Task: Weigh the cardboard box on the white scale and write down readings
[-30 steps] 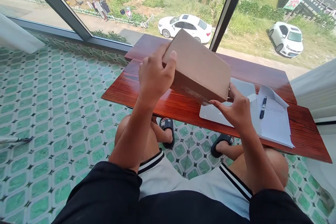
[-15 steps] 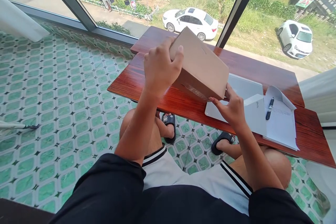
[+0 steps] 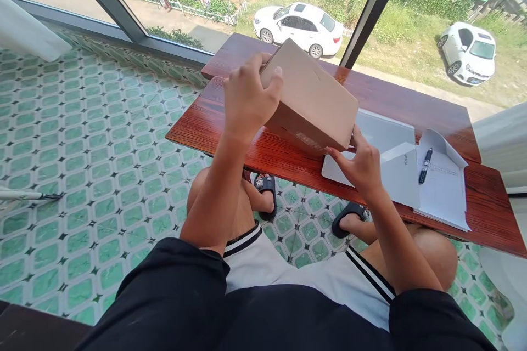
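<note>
A plain brown cardboard box is held tilted over the wooden table, its left end higher than its right. My left hand grips the upper left end, thumb on the top face and fingers over the far edge. At the lower right corner my right hand pinches the box between thumb and fingers. A pale printed mark shows on the side facing me. Under and right of my right hand lies a closed silver laptop. The underside of the box is hidden.
The reddish wooden table stands against large windows. Right of the laptop, a black pen rests on an open notebook with a curled page. My knees are close under the table's front edge. White curtains hang at the sides.
The box and both hands stay nearly in place, with the box's tilt almost the same. The whole view has shifted slightly, and the glare on the laptop has changed.
</note>
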